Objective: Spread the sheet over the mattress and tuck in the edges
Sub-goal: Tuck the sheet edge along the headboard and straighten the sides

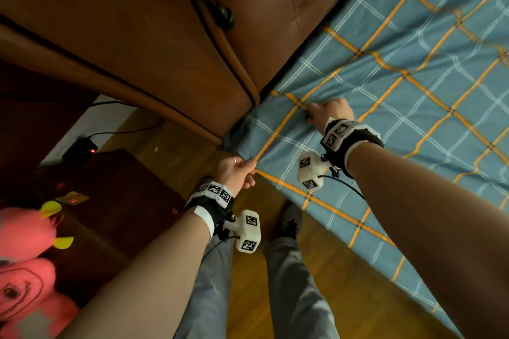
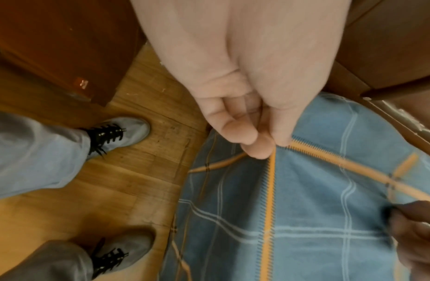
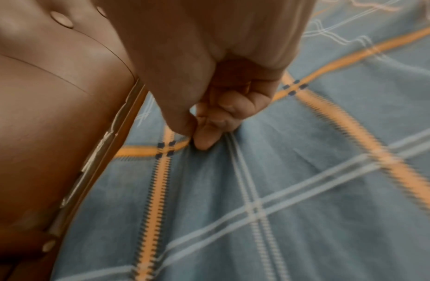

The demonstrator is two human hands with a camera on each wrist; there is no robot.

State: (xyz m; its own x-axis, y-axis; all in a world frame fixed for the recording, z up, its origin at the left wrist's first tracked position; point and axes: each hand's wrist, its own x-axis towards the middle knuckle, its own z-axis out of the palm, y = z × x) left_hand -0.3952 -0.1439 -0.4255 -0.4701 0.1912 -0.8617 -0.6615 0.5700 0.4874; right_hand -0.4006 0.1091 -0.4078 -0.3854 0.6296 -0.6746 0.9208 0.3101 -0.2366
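A blue sheet (image 1: 399,85) with orange and white check lines lies over the mattress, its side hanging toward the floor. My left hand (image 1: 238,170) pinches the sheet's edge (image 2: 271,157) at the bed's corner, on an orange stripe. My right hand (image 1: 327,111) pinches a fold of the sheet (image 3: 209,171) on top of the mattress, close to the headboard. In the right wrist view the thumb and fingers (image 3: 204,136) squeeze the cloth beside a stripe crossing. The mattress itself is hidden under the sheet.
A brown padded headboard (image 1: 192,36) stands right against the bed's corner. A dark wooden nightstand (image 1: 110,195) is at the left with a black charger (image 1: 80,148) behind it. Pink plush toys (image 1: 24,256) lie lower left. My shoes (image 2: 122,133) stand on the wooden floor (image 1: 316,297).
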